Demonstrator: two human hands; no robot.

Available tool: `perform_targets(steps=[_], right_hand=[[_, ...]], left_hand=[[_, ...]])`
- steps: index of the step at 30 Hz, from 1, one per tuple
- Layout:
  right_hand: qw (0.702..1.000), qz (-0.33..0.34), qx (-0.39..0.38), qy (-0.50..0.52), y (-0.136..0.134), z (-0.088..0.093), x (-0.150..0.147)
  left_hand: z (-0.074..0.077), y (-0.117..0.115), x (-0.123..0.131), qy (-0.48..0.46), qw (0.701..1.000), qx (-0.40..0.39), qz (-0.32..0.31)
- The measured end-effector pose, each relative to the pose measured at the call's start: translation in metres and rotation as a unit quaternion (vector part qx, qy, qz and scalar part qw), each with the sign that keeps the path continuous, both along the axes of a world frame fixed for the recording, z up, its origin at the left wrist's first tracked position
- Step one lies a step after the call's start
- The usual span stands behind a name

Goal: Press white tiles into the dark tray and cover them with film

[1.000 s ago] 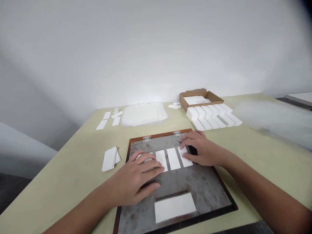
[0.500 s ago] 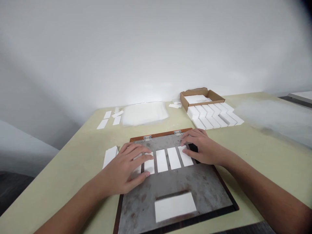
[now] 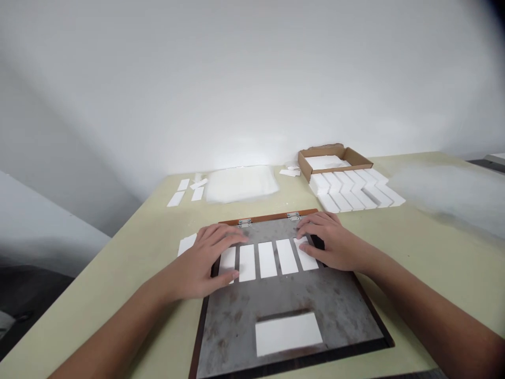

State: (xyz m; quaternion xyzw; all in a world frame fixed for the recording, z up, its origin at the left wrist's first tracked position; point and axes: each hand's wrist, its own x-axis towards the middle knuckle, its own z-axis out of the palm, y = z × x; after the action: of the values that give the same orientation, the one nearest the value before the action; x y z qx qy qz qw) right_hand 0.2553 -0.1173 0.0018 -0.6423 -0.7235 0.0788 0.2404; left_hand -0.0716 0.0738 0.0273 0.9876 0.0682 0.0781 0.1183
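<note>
White rectangular strips (image 3: 268, 260) lie side by side on a scuffed metal plate (image 3: 232, 326). They look light, thin and fairly stiff, so lifting one probably means taking its long edges. The left hand (image 3: 196, 261) rests open and spread on the leftmost strip; the right hand (image 3: 331, 245) lies likewise on the rightmost, neither gripping.

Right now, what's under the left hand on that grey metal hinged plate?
The left hand covers the upper end of the leftmost white rectangular strip; the rest shows. Whatever lies beneath the palm is hidden.
</note>
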Motion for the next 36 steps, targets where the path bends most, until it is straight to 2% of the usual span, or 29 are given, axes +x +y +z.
perform_targets(steps=[6, 14, 28, 32, 36], right_hand=[[1.0, 0.009, -0.004, -0.001, -0.0006, -0.0035, 0.0003], [1.0, 0.007, -0.007, -0.005, -0.0011, -0.0048, 0.0008], [1.0, 0.003, -0.007, -0.008, -0.0008, -0.0049, 0.0002], [1.0, 0.005, -0.004, -0.007, -0.0008, -0.0052, 0.0005], [1.0, 0.0, 0.01, -0.002, 0.0, -0.0051, 0.0027]], left_hand=[[-0.0024, 0.0126, -0.0058, 0.032, 0.999, -0.017, 0.027], [-0.0087, 0.0109, -0.0053, 0.03, 0.998, -0.028, 0.041], [-0.0064, 0.0118, -0.0052, 0.029, 0.998, -0.026, 0.04], [-0.0041, 0.0101, -0.0042, 0.005, 0.999, -0.015, 0.03], [0.0, 0.0098, -0.0074, -0.066, 0.997, 0.002, 0.029]])
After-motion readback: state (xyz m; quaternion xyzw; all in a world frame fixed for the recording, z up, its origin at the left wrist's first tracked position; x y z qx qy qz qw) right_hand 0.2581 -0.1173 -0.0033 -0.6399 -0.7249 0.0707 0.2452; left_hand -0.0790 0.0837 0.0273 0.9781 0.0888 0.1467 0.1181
